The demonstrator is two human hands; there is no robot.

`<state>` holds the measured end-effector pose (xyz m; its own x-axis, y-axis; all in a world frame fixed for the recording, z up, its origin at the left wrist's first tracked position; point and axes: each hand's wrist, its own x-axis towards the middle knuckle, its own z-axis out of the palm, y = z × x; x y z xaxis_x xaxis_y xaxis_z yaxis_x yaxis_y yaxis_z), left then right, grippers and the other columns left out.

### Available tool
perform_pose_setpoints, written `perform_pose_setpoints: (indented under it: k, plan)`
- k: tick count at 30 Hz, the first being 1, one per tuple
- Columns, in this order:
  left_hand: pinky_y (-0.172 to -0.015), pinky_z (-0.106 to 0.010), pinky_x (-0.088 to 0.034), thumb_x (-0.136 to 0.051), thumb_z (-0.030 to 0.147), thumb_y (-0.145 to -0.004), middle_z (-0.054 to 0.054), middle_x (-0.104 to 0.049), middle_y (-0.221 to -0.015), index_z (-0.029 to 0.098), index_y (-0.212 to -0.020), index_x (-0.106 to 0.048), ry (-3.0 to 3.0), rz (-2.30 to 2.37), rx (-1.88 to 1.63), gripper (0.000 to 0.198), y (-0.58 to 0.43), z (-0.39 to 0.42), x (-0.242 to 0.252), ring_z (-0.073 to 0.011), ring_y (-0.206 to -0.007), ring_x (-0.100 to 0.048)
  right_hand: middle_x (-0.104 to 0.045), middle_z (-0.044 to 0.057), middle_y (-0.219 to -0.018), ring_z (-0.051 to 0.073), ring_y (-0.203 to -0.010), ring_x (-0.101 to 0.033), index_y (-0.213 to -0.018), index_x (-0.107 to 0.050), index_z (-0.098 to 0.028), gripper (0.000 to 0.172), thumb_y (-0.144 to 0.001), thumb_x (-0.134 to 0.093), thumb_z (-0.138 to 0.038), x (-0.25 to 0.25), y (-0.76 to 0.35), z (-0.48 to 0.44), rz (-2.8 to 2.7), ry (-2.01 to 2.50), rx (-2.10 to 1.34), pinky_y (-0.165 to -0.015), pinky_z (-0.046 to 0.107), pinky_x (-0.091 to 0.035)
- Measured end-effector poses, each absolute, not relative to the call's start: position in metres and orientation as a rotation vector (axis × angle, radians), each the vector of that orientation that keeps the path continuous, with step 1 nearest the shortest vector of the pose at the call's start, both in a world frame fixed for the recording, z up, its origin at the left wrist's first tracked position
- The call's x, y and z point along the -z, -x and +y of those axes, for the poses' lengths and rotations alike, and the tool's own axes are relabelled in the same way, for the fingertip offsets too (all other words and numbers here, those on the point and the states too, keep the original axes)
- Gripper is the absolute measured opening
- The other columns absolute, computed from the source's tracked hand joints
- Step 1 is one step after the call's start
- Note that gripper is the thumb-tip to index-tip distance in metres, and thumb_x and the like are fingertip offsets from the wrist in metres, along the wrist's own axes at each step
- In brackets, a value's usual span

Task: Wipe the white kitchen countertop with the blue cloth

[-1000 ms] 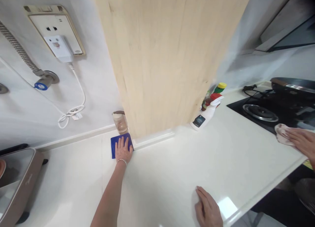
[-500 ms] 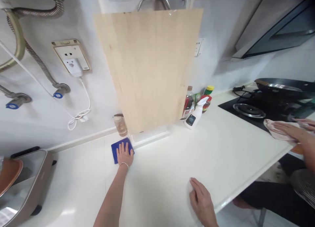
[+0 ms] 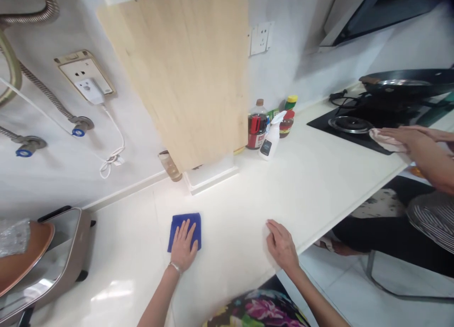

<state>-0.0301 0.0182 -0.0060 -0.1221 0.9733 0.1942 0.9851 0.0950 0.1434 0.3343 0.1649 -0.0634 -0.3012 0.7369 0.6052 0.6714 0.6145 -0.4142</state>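
My left hand [image 3: 184, 247] lies flat with spread fingers on a folded dark blue cloth [image 3: 197, 225], pressing it to the white countertop [image 3: 230, 213]. A bracelet circles the left wrist. My right hand [image 3: 283, 246] rests by its side on the counter near the front edge, fingers loosely bent and holding nothing. Beyond it, against the wall, stand a white spray bottle [image 3: 270, 145] and a dark sauce bottle [image 3: 257, 128]. A clear glass [image 3: 170, 167] stands behind the cloth, beside the pillar's base.
A wooden board [image 3: 187, 81] hangs before the pillar. At left sits a beige appliance [image 3: 76, 242] with a copper-coloured pan [image 3: 39, 251]. On the right another person's hands [image 3: 414, 138] press a pale cloth [image 3: 385, 140] by the black cooktop [image 3: 351, 121].
My left hand has drawn the blue cloth back from the pillar's base, toward me. My right hand stays on the counter. The view has shifted, showing more of the front edge.
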Motion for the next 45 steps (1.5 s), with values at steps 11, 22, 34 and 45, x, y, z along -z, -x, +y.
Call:
perform_pose_setpoints:
  k: [11,22,34,45]
  plan:
    - [-0.108,-0.042,-0.047,-0.035,0.035,-0.094,-0.008,-0.064,-0.129,0.023,-0.133,-0.054,2.184,-2.349,0.421,0.045,0.062,0.032,-0.029,-0.0201,-0.122,-0.058,-0.060,0.012,-0.129,0.024,-0.120,-0.054,-0.126,-0.054,-0.019,0.037,-0.092,-0.040,-0.020,0.058,-0.333,0.164,-2.038,1.132,-0.128,-0.103,0.049,-0.046]
    - [-0.090,-0.039,-0.051,-0.056,0.030,-0.080,-0.006,-0.064,-0.102,0.023,-0.093,-0.060,2.327,-2.329,0.275,0.016,0.069,0.058,-0.053,-0.0211,-0.097,-0.059,-0.059,0.012,-0.130,0.024,-0.121,-0.054,-0.128,-0.052,-0.019,0.038,-0.092,-0.040,-0.019,0.055,-0.334,0.164,-2.044,1.131,-0.125,-0.104,0.048,-0.046]
    - [-0.083,-0.035,-0.051,-0.043,0.041,-0.093,-0.006,-0.067,-0.097,0.022,-0.101,-0.064,2.432,-2.324,0.061,0.030,0.079,0.052,-0.067,-0.0188,-0.087,-0.063,-0.059,0.011,-0.130,0.024,-0.122,-0.053,-0.128,-0.052,-0.020,0.039,-0.090,-0.043,-0.016,0.050,-0.334,0.163,-2.053,1.159,-0.149,-0.104,0.048,-0.045]
    - [-0.090,-0.037,-0.049,-0.035,0.045,-0.096,-0.006,-0.067,-0.101,0.027,-0.113,-0.066,2.522,-2.205,0.077,0.040,0.070,0.089,-0.047,-0.0183,-0.094,-0.061,-0.058,0.011,-0.130,0.024,-0.122,-0.053,-0.127,-0.052,-0.020,0.038,-0.091,-0.041,-0.016,0.049,-0.334,0.164,-2.060,1.162,-0.162,-0.104,0.049,-0.045]
